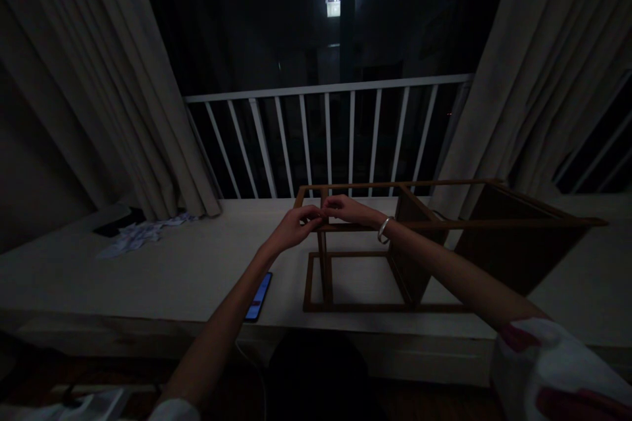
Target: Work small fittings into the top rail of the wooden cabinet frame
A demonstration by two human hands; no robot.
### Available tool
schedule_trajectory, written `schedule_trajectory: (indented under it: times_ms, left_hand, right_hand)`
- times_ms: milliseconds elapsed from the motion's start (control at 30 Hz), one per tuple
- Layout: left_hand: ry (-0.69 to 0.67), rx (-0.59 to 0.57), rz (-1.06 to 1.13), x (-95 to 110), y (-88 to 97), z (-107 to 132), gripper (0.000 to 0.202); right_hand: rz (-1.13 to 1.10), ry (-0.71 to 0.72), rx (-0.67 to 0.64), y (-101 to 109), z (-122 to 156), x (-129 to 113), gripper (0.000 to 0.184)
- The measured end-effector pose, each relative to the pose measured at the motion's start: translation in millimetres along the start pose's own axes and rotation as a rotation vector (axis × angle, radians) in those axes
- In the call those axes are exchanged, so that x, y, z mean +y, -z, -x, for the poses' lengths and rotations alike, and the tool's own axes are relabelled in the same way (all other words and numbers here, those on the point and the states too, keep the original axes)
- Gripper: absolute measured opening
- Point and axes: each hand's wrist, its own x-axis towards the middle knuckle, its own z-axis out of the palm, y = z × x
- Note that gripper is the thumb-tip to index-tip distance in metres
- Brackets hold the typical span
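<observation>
A brown wooden frame (434,223), an open shelf-like piece of furniture, lies on a pale window-sill table (187,270). My left hand (295,227) and my right hand (345,208) meet at the frame's upper left corner, fingers pinched on its top rail where the upright joins it. A silver bracelet (384,229) circles my right wrist. The room is dim, and whether a small part sits between my fingertips is too dark to tell.
A phone (259,297) with a lit screen lies on the table under my left forearm. Crumpled white papers (135,235) and a dark flat object (118,219) lie at the left. Curtains (533,72) hang on both sides, with a white railing (326,138) behind.
</observation>
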Motion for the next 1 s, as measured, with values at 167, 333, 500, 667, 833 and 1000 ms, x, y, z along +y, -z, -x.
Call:
schedule_trajectory:
  times_ms: [167,333,500,667,833,1000]
  left_hand:
    - [0.091,0.001,0.201,-4,-0.2,-1,0.027]
    - [0.135,-0.170,0.273,-4,11.1,-11,0.023]
    - [0.208,-0.285,0.262,-4,16.1,-19,0.028]
    - [0.147,-0.244,0.220,-8,12.4,-16,0.032]
    - [0.072,-0.273,0.195,-9,13.6,-15,0.032]
    - [0.042,-0.277,0.180,-11,14.0,-15,0.032]
  right_hand:
    - [-0.033,-0.019,0.015,-1,0,-1,0.033]
    - [-0.028,-0.033,0.023,-1,0,-2,0.033]
    - [-0.035,-0.014,-0.007,0,3,-5,0.033]
    - [-0.027,-0.019,-0.044,1,3,-6,0.032]
    - [-0.061,-0.006,-0.092,1,4,-9,0.030]
    - [-0.088,-0.021,-0.110,1,6,-11,0.030]
